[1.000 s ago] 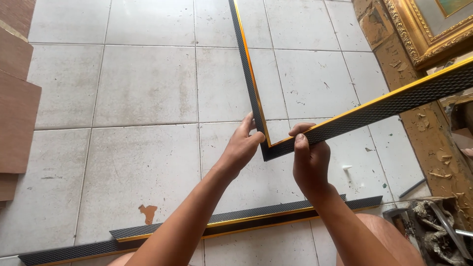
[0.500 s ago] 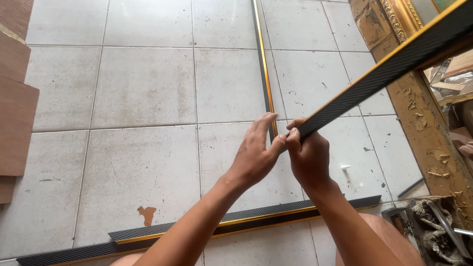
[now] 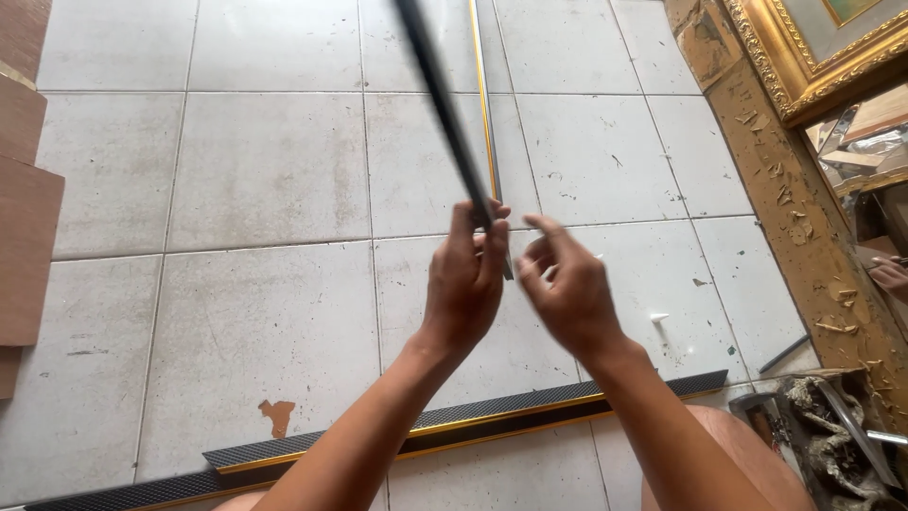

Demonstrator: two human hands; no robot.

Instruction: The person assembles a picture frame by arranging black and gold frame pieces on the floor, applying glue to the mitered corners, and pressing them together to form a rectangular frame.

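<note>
Two long black frame mouldings with gold edges rise away from me over the tiled floor point(image 3: 265, 170). One, the blurred dark moulding point(image 3: 440, 104), tilts to the left. The other, the gold-edged moulding point(image 3: 484, 114), runs almost straight up beside it. My left hand point(image 3: 463, 284) is closed around their near ends, where they meet. My right hand point(image 3: 567, 293) hovers just to the right of that joint, fingers spread, holding nothing.
A third black-and-gold moulding point(image 3: 454, 426) lies on the floor near my knee point(image 3: 728, 454). Brown boards point(image 3: 24, 237) lean at the left. An ornate gold picture frame point(image 3: 813, 57) and a worn wooden beam point(image 3: 804, 218) line the right; scrap pieces point(image 3: 832, 426) lie at lower right.
The moulding that stretched out to the right has swung up and leftward until it lies almost alongside the other. My right hand has let go of it; my left hand now holds the joint.
</note>
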